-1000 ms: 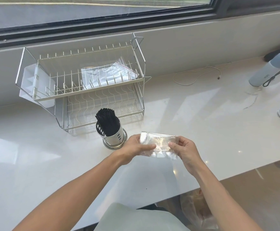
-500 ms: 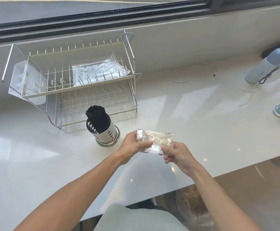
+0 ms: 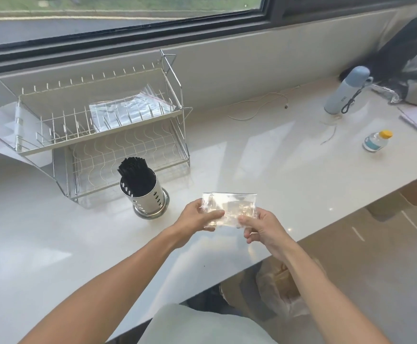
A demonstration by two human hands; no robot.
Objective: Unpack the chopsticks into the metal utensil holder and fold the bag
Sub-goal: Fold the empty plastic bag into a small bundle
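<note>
A clear plastic bag (image 3: 232, 206), folded into a small flat rectangle, is held above the white counter (image 3: 264, 165). My left hand (image 3: 197, 217) pinches its left end and my right hand (image 3: 262, 225) pinches its lower right edge. Left of my hands stands the metal utensil holder (image 3: 150, 198), perforated and round, with a bundle of black chopsticks (image 3: 134, 173) upright inside it.
Behind the holder is a two-tier wire dish rack (image 3: 90, 125) with plastic sheets (image 3: 125, 110) on its top tier. At right stand a pale blue flask (image 3: 346, 91) and a small yellow-capped bottle (image 3: 376, 141); a thin white cable (image 3: 259, 105) lies near the wall. A bag sits on the floor below the counter edge (image 3: 284, 289).
The bag has become a bit more compact between my hands. The view has shifted, bringing more of the right side of the counter into sight.
</note>
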